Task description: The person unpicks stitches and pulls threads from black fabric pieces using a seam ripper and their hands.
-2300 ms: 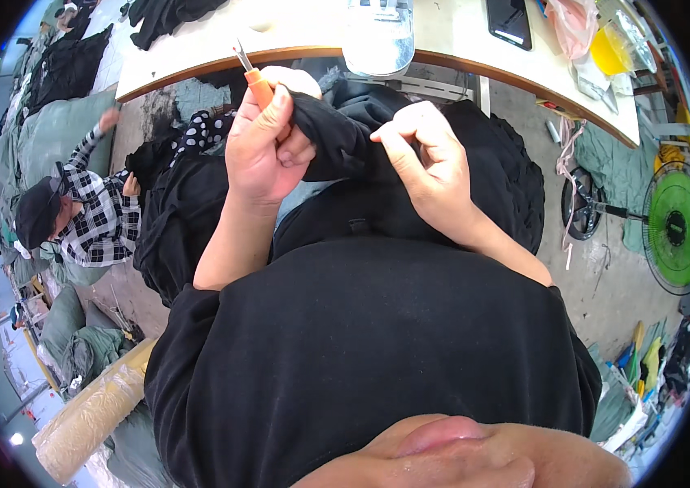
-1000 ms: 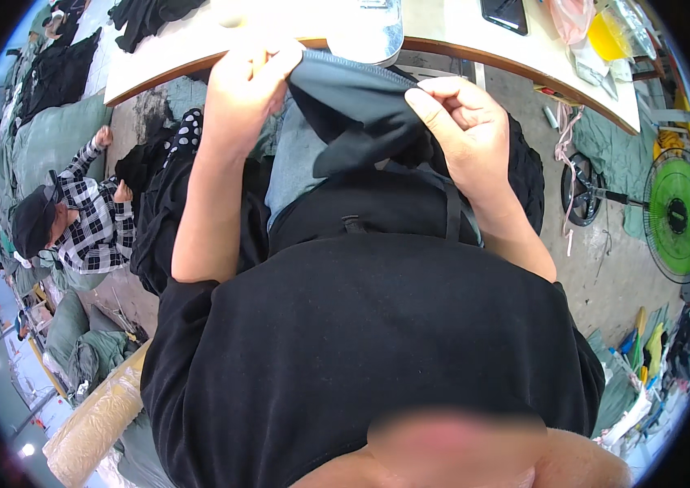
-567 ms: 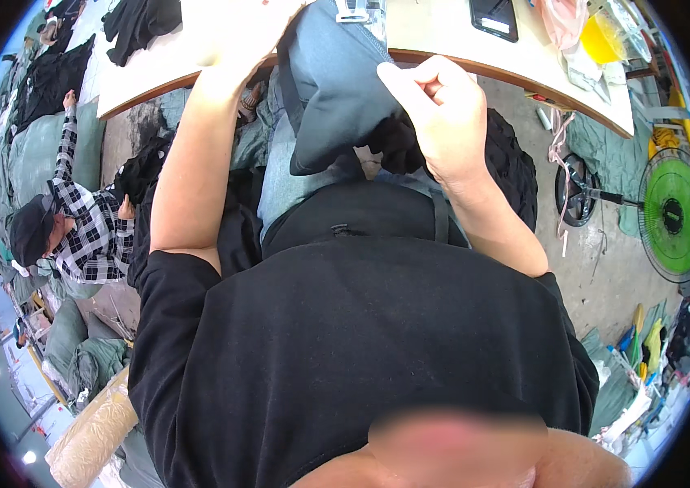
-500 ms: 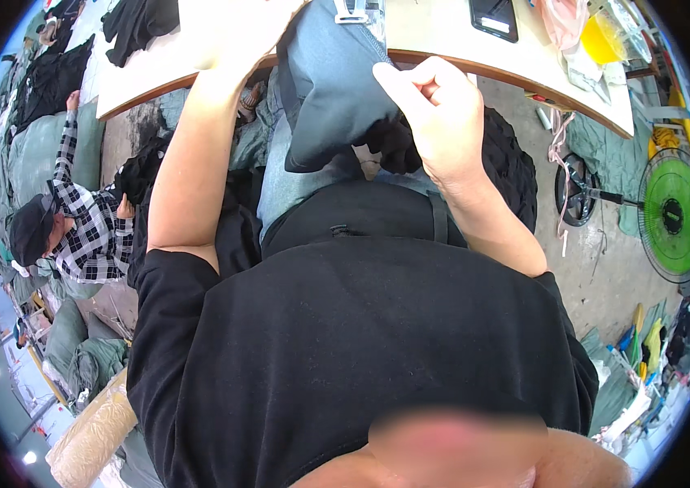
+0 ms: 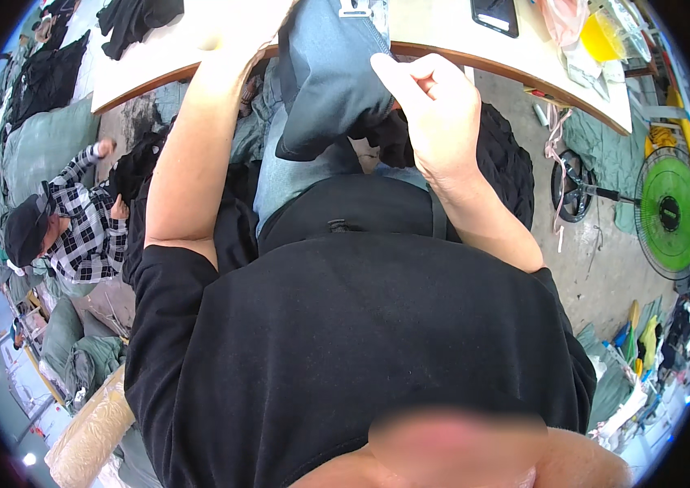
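Note:
A dark grey-blue piece of cloth [image 5: 329,73] with a stitched edge hangs over the front of the pale table [image 5: 418,28] toward my lap. My right hand [image 5: 441,102] is closed at the cloth's right edge, the thumb pressing against the curled fingers beside the seam. On the cloth's left side, my left hand [image 5: 243,24] lies over the table, bright with glare. Its fingers run out of the upper edge of the picture. Just above the cloth sits a small metal and clear plastic part [image 5: 354,10], like a sewing machine's presser foot.
On the table are a black phone [image 5: 495,15], a yellow drink [image 5: 602,37] and black cloth [image 5: 137,24]. A green fan [image 5: 670,213] stands right, near a black wheel-shaped base [image 5: 574,187]. At left, a co-worker in a checked shirt [image 5: 89,240] sits among fabric piles. A wrapped roll [image 5: 93,431] lies lower left.
The cloth's hanging lower edge has risen slightly toward the table. My right hand keeps nearly the same place at its edge. The co-worker's raised hand has moved down and right.

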Available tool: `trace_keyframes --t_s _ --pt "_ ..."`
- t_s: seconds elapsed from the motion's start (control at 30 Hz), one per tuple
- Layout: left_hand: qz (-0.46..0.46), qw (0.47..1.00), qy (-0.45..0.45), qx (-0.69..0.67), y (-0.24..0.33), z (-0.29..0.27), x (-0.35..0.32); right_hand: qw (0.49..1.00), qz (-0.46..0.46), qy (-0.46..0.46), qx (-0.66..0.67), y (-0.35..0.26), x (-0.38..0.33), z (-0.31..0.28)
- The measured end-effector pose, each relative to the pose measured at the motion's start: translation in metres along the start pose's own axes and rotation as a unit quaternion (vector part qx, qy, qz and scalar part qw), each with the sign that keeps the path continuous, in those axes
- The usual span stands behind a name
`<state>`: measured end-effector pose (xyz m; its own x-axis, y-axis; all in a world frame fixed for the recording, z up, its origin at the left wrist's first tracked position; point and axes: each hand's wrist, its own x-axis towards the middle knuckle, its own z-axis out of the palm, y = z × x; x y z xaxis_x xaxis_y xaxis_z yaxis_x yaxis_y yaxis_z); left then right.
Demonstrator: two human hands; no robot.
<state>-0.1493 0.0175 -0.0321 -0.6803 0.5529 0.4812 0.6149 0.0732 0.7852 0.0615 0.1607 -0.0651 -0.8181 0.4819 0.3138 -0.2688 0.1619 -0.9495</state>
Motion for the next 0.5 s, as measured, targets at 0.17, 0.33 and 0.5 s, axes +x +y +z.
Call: trace_keyframes --t_s 0.17,0.33,0.5 --pt "-0.037 0.987 0.082 -0.137 0.002 0.013 -0.022 0.994 0.06 -0.022 0.09 -0.011 -0.02 0.012" --pt "-0.044 0.983 0.166 -0.062 0.014 0.008 -0.101 0.973 0.174 -0.132 0.077 -0.01 -0.04 0.015" --pt "-0.15 0.982 0.08 -0.085 0.051 0.014 -0.159 0.957 0.195 -0.209 0.054 0.0 -0.055 0.03"
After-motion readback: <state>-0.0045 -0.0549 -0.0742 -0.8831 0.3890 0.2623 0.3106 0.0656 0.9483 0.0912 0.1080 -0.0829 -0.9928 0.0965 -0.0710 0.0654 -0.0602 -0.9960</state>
